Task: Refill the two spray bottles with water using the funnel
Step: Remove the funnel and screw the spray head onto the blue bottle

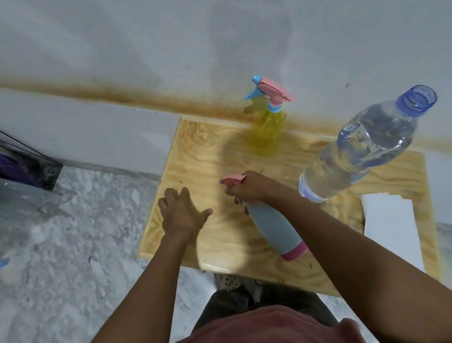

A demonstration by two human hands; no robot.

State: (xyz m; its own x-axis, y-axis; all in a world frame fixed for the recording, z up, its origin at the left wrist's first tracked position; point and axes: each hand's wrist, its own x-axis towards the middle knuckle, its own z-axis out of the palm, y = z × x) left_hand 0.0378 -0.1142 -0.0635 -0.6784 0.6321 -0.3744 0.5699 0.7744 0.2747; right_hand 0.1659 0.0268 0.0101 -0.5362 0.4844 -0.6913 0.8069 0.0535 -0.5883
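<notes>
My right hand [249, 189] grips the pink top [233, 179] of the grey spray bottle [276, 230] near the desk's [197, 152] front edge. My left hand [181, 213] is open. I think twisting the top off comes next.

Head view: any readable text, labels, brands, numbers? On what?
No legible text anywhere in this view.
Water bottle: pale band near its base, too blurred to read.
Yellow spray bottle: no print visible.
Grey-blue spray bottle: no print visible.
White sheet: blank as far as it shows.
</notes>
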